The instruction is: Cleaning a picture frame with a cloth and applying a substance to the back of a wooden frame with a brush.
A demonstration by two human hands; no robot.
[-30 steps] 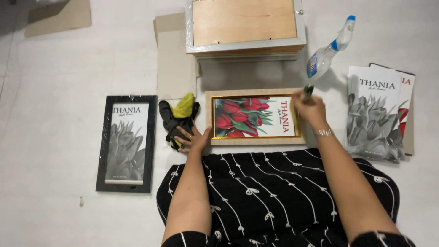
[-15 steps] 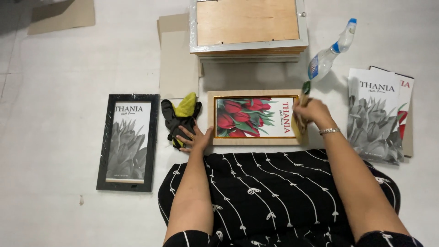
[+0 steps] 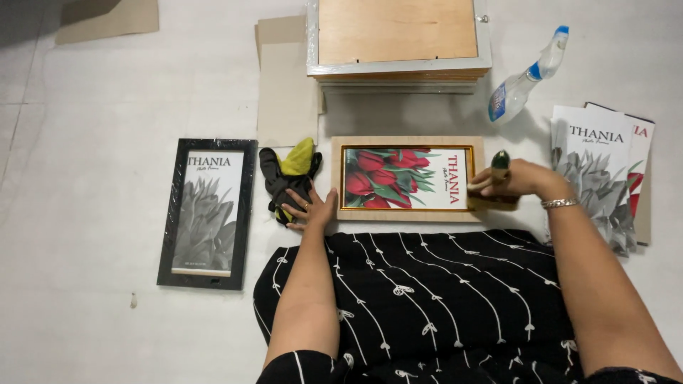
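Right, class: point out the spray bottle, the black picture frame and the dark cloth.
spray bottle [image 3: 514, 92], head view, on its clear body.
black picture frame [image 3: 168, 213], head view, on its left edge.
dark cloth [image 3: 279, 186], head view, on its middle fold.

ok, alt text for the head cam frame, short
Seen from above, a seated person's left hand steadies a light wooden picture frame with a red tulip print on a white floor, while the right hand holds a small tool at its right edge. A black frame, cloth and spray bottle lie nearby.
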